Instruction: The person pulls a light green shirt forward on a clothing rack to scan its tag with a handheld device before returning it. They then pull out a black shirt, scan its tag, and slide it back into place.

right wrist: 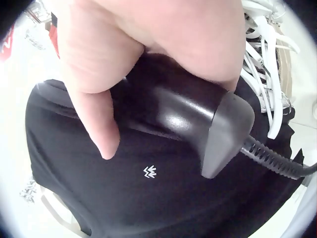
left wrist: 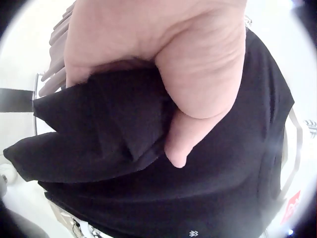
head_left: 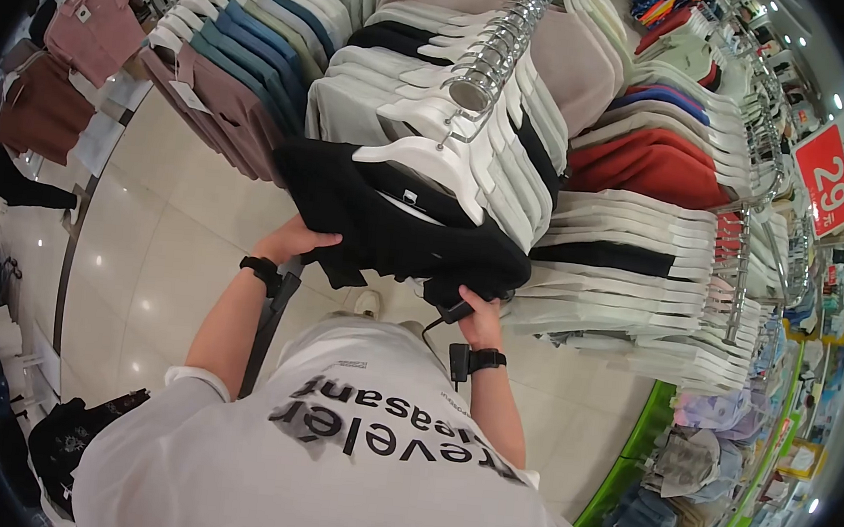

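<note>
A black T-shirt (head_left: 394, 241) hangs from a white hanger (head_left: 426, 161) at the near end of a chrome rail. My left hand (head_left: 293, 240) grips the shirt's sleeve edge, thumb over the cloth and fingers behind; the left wrist view shows the bunched fabric (left wrist: 114, 119) under the thumb. At the shirt's other side, my right hand (head_left: 480, 319) is wrapped around a black corded handle (right wrist: 173, 111) with a grey end cap (right wrist: 229, 134). That handle lies close over the shirt front, above a small white logo (right wrist: 149, 171). Its working end is hidden by the hand.
White and grey tops (head_left: 377, 89) fill the rail behind the shirt. Another rack with red tops (head_left: 651, 168) stands right, mauve trousers (head_left: 215, 110) hang left. A ribbed cable (right wrist: 272, 158) leaves the handle. A red price sign (head_left: 828, 179) hangs at right above tiled floor (head_left: 130, 268).
</note>
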`<state>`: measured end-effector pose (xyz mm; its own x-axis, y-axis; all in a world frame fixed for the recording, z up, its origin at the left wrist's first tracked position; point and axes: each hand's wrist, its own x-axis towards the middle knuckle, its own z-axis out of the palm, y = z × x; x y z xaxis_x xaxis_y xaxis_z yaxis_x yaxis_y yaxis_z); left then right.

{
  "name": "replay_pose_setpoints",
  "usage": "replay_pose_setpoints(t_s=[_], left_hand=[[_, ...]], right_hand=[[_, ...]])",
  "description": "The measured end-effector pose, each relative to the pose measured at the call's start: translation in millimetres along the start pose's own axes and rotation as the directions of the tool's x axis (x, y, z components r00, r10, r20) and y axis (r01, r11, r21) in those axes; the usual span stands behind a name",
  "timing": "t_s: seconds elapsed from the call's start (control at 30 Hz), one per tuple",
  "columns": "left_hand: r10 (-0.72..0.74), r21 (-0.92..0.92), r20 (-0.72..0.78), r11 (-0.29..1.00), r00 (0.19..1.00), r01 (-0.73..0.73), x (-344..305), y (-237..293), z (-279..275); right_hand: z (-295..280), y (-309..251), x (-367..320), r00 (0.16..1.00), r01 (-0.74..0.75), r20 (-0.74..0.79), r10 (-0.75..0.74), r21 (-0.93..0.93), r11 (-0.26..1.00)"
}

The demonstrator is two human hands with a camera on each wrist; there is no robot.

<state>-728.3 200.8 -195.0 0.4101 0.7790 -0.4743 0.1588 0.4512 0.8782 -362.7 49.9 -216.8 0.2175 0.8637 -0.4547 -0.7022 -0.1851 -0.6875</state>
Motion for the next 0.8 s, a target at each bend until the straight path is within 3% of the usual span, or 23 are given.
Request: replay_pose_setpoints(t_s=[0.2, 0.4, 0.47, 0.8], left_hand=[[0.067, -0.047, 0.033, 0.997, 0.997, -0.065, 0, -22, 6], [0.061, 0.01, -0.038, 0.998, 0.997, -0.06, -5, -29, 9], [0.007, -0.031, -0.089, 0.999, 0.996, -0.01, -13, -17, 7], [-0.149, -0.125, -0.087, 0.983, 0.985, 0.138, -34, 8, -21]], right_hand=[[-7, 3, 5, 1.0, -0.021, 0.018, 0.024, -0.117, 0.993], [-11, 0, 2, 0.995, 0.02, -0.09, -0.04, -0.211, 0.977], [-7, -9, -8, 0.981, 0.12, -0.115, -0.154, -0.255, 0.959], [-19, -36, -28, 0.987, 0.101, -0.107, -0.123, -0.192, 0.976]])
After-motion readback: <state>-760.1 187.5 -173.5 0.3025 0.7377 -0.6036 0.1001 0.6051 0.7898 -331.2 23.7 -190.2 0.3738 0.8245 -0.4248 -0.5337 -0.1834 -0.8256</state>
